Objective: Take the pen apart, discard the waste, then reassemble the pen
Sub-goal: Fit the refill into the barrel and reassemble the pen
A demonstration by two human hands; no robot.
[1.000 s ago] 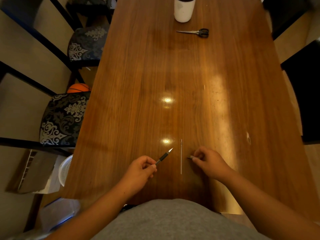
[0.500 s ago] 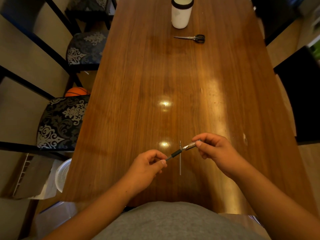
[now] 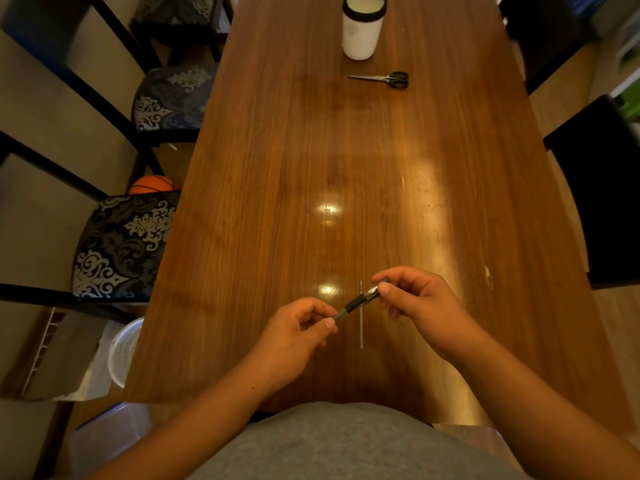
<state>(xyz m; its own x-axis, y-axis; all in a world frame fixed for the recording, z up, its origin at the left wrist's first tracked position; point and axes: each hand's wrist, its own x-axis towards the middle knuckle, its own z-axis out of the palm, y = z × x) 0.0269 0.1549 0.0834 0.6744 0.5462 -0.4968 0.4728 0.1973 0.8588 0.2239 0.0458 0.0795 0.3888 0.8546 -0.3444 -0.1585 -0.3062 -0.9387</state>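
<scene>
The pen (image 3: 360, 302) is held above the table (image 3: 263, 209) between both hands, near the table's 6 o'clock edge and close to the person's body. It lies slanted, its lower end toward 8 o'clock and its upper end toward 2 o'clock. The middle part with the black grip is visible between the hands; the part next to the right hand looks clear or silver.

The left hand (image 3: 294, 336) is curled nearly closed, and its thumb and forefinger pinch the lower end of the pen. The other fingers are folded under, apart from the pen. The right hand (image 3: 420, 303) is also curled, with its thumb and forefinger closed on the upper end of the pen. Its remaining fingers are bent loosely below. If the two pen pieces are fully joined, I cannot tell, because the fingers hide both ends.

A thin refill (image 3: 361, 320) lies flat on the table directly under the pen. It points from 12 o'clock to 6 o'clock, and the pen crosses over it.

Far away, toward 12 o'clock, a white cup (image 3: 362, 29) with a dark rim stands upright on the table. Near it, at about its 5 o'clock, a pair of scissors (image 3: 382, 79) with black handles lies flat, the blades closed and pointing to 9 o'clock.

At 9 o'clock of the table are chairs (image 3: 121, 247) with patterned seats, and an orange ball (image 3: 152, 184) is on the floor between them. A white basket (image 3: 126, 351) is at 8 o'clock, below the table corner.
</scene>
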